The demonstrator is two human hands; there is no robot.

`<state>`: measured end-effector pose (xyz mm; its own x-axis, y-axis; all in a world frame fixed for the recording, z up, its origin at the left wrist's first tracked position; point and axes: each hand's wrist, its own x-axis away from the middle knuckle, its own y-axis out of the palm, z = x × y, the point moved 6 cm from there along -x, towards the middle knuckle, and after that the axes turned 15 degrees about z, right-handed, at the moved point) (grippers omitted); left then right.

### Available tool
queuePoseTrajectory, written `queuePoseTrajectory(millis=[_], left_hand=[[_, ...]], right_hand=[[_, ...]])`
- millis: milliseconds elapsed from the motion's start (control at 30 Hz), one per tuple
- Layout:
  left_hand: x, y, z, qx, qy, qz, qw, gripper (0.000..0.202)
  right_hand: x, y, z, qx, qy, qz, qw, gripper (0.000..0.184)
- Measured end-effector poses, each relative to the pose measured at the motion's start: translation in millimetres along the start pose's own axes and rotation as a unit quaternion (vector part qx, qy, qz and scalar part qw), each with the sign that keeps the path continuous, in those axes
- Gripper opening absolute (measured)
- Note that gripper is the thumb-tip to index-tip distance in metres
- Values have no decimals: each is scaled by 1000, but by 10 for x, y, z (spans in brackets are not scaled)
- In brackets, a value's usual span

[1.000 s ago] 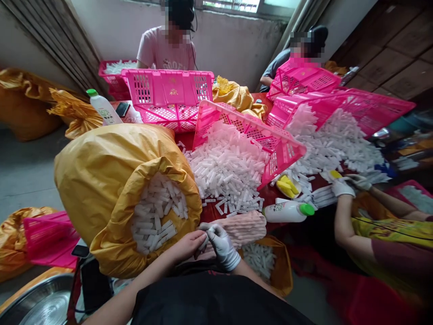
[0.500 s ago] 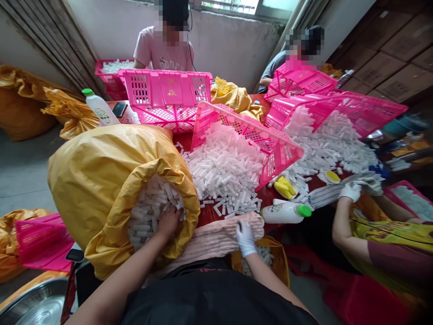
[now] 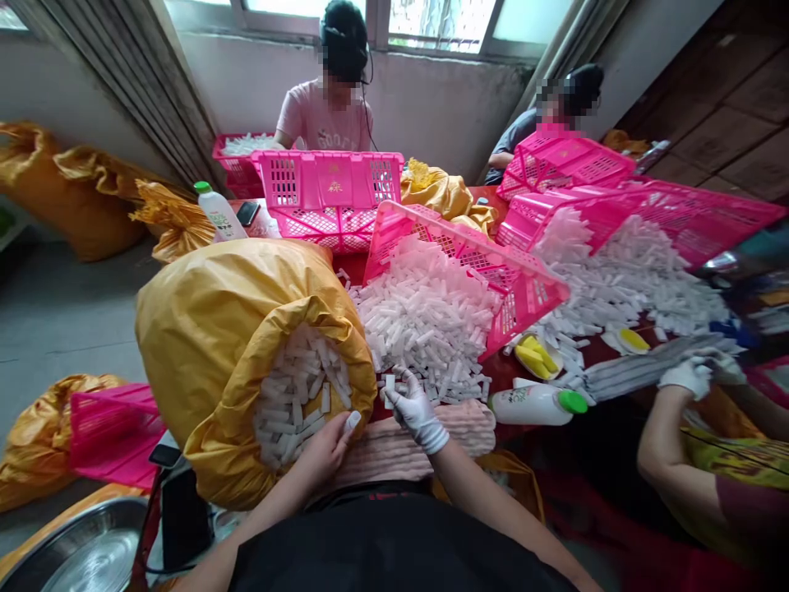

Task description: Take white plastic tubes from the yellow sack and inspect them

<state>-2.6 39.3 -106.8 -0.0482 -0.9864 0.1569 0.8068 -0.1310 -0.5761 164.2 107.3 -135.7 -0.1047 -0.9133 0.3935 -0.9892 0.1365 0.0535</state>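
Note:
My bare left hand is closed around a small white plastic piece, at the lower right of the sack's mouth. In the white-gloved fingers of my right hand another white rectangular piece stands upright, just above the front edge of the heap. A big yellow sack lies on its side to the left, its rolled mouth facing me and full of loose white pieces. Beyond my right hand spreads a heap of similar pieces. Under both hands runs a pinkish ribbed cloth.
A tilted pink basket backs the heap. Right of the cloth lie a white bottle with a green cap and a dish of yellow pieces. A co-worker's gloved hands are at the right. A metal basin stands lower left.
My left hand has come out of the sack with a white piece. My right hand has risen from the cloth toward the heap and now holds a piece. The whole view has shifted.

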Motion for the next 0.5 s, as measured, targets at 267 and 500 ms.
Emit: queuePoseTrajectory(millis=[267,500], left_hand=[[187,75,470,265,-68,-35,961,40],[143,14,553,243,-61,-9,968,42]], right_hand=[[638,322,-657,-80,-104,-40,990,22],[722,224,-625,-79,-87,-14,993,37]])
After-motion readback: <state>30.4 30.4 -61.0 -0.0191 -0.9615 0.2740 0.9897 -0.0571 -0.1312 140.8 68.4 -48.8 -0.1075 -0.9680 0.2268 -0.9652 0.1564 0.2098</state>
